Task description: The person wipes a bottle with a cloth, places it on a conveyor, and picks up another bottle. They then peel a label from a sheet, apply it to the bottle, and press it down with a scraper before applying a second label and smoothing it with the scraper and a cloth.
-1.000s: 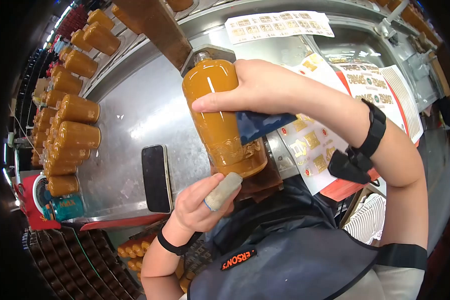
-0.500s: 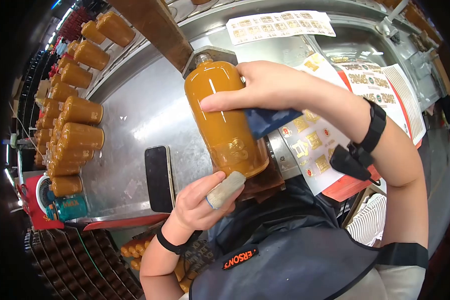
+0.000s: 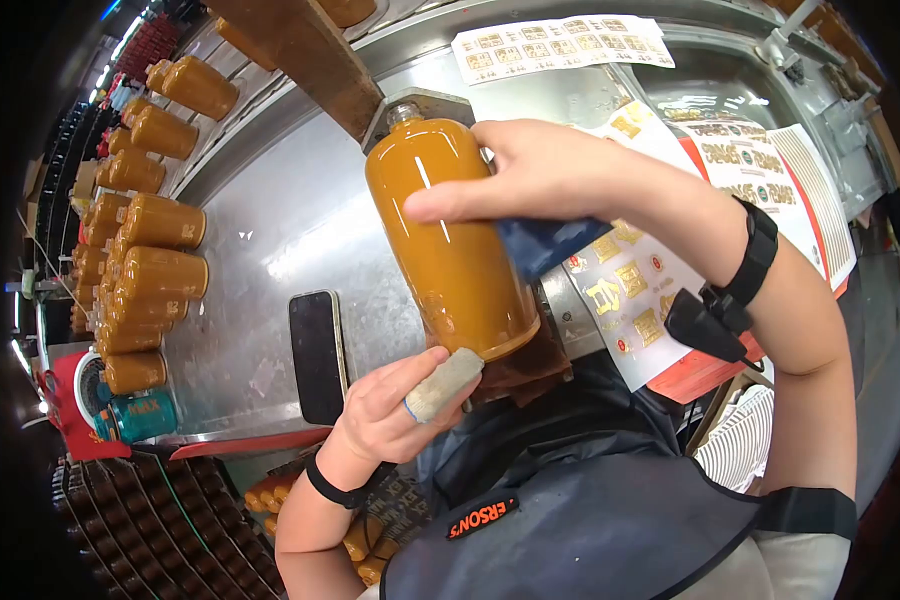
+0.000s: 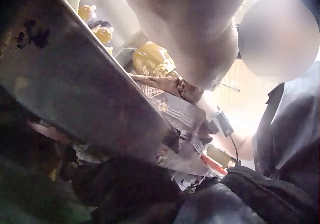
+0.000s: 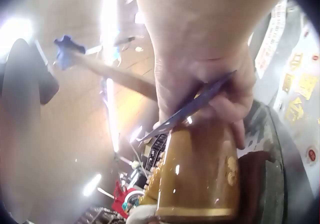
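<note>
An amber bottle (image 3: pixel 440 240) lies tilted, its clear neck pointing away from me and its base towards my apron. My right hand (image 3: pixel 540 170) grips its upper body, thumb across the front. A flat blue scraper (image 3: pixel 550 245) is tucked in that same hand; the right wrist view shows its thin edge crossing under the palm. My left hand (image 3: pixel 382 410), with a grey cloth finger cot (image 3: pixel 442 387) on one digit, holds the bottle's bottom edge with bent fingers. A gold emblem (image 5: pixel 232 171) shows low on the bottle. The left wrist view hides most of the left hand's grip.
A phone (image 3: pixel 315 355) lies on the metal table (image 3: pixel 245 330). Rows of amber bottles (image 3: pixel 165 275) stand at left. Gold decal sheets (image 3: pixel 625 290) lie at right, and a sink (image 3: pixel 710 90) is behind them. A brown beam (image 3: pixel 305 60) reaches to the bottle's neck.
The bottle has turned about its length in my hands, and its embossed emblem has shifted to the left side. The blue scraper has moved slightly right. The left hand stays at the base.
</note>
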Demonstrator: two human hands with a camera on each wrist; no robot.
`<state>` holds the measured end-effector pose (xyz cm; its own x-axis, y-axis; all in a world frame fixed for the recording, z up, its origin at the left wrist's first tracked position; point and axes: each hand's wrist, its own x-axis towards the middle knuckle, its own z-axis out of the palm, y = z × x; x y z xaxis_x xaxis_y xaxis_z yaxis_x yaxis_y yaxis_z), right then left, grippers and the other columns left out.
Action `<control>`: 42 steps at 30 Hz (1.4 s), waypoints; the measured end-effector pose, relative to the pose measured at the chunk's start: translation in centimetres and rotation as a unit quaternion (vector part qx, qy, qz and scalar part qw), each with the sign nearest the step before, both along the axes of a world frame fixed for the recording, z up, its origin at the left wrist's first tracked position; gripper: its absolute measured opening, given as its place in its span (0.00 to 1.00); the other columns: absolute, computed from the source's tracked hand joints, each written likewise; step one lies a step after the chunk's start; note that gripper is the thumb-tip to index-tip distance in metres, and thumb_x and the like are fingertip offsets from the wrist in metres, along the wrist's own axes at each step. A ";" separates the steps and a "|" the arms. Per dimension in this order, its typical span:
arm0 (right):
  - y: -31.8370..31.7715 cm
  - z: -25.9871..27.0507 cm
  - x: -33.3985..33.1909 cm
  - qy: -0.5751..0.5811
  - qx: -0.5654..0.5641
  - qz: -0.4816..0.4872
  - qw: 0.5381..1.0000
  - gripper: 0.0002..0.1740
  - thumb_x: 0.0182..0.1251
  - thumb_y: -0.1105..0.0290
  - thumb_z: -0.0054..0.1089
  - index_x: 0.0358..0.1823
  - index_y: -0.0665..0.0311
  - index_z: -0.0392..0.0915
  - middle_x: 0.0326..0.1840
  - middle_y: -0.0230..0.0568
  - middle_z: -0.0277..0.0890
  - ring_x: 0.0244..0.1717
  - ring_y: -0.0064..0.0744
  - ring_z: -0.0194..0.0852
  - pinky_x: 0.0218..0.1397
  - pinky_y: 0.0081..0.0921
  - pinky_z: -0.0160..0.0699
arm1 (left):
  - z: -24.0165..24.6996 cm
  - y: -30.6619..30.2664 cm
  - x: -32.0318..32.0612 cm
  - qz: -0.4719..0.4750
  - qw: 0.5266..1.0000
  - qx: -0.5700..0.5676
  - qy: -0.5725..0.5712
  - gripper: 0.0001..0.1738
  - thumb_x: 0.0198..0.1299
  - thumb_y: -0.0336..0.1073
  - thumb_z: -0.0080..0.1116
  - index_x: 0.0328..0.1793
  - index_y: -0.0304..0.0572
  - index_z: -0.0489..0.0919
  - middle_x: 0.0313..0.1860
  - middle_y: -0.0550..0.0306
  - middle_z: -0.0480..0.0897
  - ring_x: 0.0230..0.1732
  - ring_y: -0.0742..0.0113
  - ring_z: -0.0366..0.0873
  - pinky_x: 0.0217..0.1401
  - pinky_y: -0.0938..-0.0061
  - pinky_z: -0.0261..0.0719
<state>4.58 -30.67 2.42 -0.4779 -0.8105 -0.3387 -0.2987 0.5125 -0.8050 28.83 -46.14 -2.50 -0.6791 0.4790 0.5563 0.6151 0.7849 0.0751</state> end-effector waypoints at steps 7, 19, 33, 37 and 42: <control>0.3 -2.1 -0.7 -0.300 -0.172 0.026 0.938 0.44 0.56 0.39 0.73 0.60 0.70 0.76 0.46 0.39 0.81 0.38 0.23 0.79 0.37 0.21 0.77 | 0.3 0.2 0.4 0.005 1.000 0.006 -0.009 0.23 0.38 0.22 0.67 0.46 0.42 0.89 0.48 0.55 0.84 0.53 0.56 0.83 0.47 0.68 0.88; 0.7 -2.2 -1.2 -0.232 -0.173 0.032 0.957 0.44 0.54 0.37 0.72 0.57 0.70 0.79 0.48 0.46 0.84 0.45 0.30 0.84 0.49 0.25 0.81 | 0.8 0.3 0.1 0.006 1.000 0.004 -0.009 0.22 0.40 0.20 0.68 0.47 0.40 0.88 0.49 0.54 0.84 0.53 0.56 0.84 0.47 0.68 0.88; 1.0 -1.8 -1.2 -0.284 -0.172 0.035 0.943 0.45 0.49 0.46 0.80 0.61 0.73 0.75 0.50 0.42 0.84 0.47 0.26 0.82 0.51 0.23 0.78 | 1.3 0.7 0.1 0.010 1.000 0.004 -0.028 0.21 0.40 0.21 0.68 0.46 0.37 0.88 0.49 0.53 0.84 0.53 0.55 0.84 0.47 0.69 0.88; 0.5 -1.1 -0.2 -0.196 -0.141 0.014 0.970 0.42 0.51 0.46 0.79 0.58 0.71 0.77 0.50 0.42 0.84 0.49 0.25 0.81 0.54 0.22 0.77 | 1.2 0.5 -0.2 -0.003 1.000 -0.001 -0.013 0.20 0.41 0.23 0.68 0.46 0.37 0.88 0.49 0.54 0.84 0.52 0.55 0.84 0.47 0.68 0.87; 0.5 0.9 -0.9 -0.068 0.017 0.026 0.997 0.48 0.56 0.41 0.74 0.65 0.75 0.72 0.54 0.49 0.80 0.54 0.35 0.80 0.60 0.25 0.76 | 1.6 0.5 -0.5 -0.018 1.000 -0.012 -0.015 0.21 0.40 0.22 0.67 0.46 0.38 0.89 0.48 0.54 0.84 0.52 0.54 0.84 0.48 0.67 0.87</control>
<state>3.67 -30.21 3.29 -0.3831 -0.8203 -0.4247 -0.2147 0.5262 -0.8228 28.38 -45.69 -0.91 -0.6770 0.5173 0.5235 0.6414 0.7635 0.0750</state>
